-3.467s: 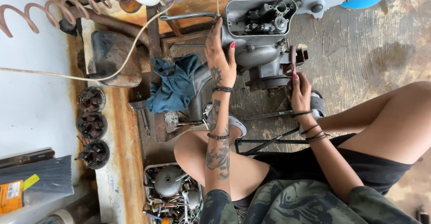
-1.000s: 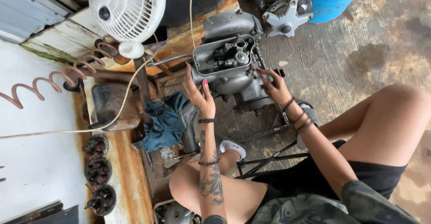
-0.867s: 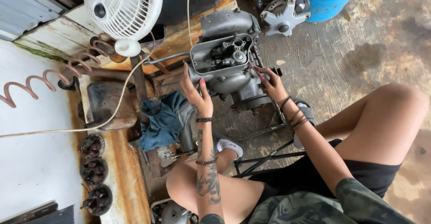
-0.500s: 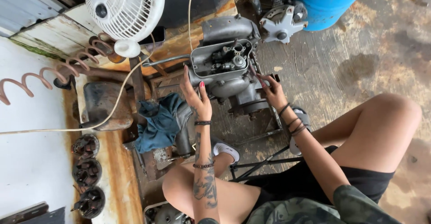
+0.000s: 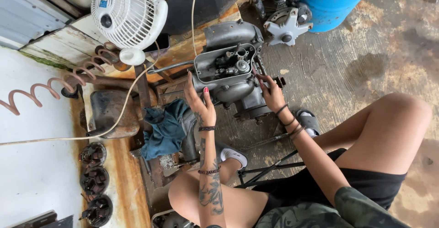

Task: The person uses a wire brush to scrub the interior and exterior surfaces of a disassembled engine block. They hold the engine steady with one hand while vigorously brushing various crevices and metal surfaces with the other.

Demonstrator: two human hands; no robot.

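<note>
Grease-dark grey metal engine casing [image 5: 231,79], its lid off and small valve-like parts showing in the open rectangular cavity, stands on a rusty stand on the concrete floor [image 5: 366,50], straight ahead of the seated person's knees. The left hand [image 5: 201,104] lies flat against the casing's near left flank, fingers [image 5: 190,84] spread and released, bracing rather than gripping. The right hand [image 5: 273,93] touches the casing's right edge, its fingers [image 5: 261,79] curled lightly at the rim; whether they pinch something small I cannot tell. The casing's long axis runs from lower right up to upper left, so the cavity lies between the two hands, the right fingertips nearer its opening. A crumpled blue cloth [image 5: 164,127] hangs just left of the left wrist, and a white table fan [image 5: 125,15] stands beyond. Against the view half a second ago, both hands rest on the same spots; only the head has shifted slightly.
</note>
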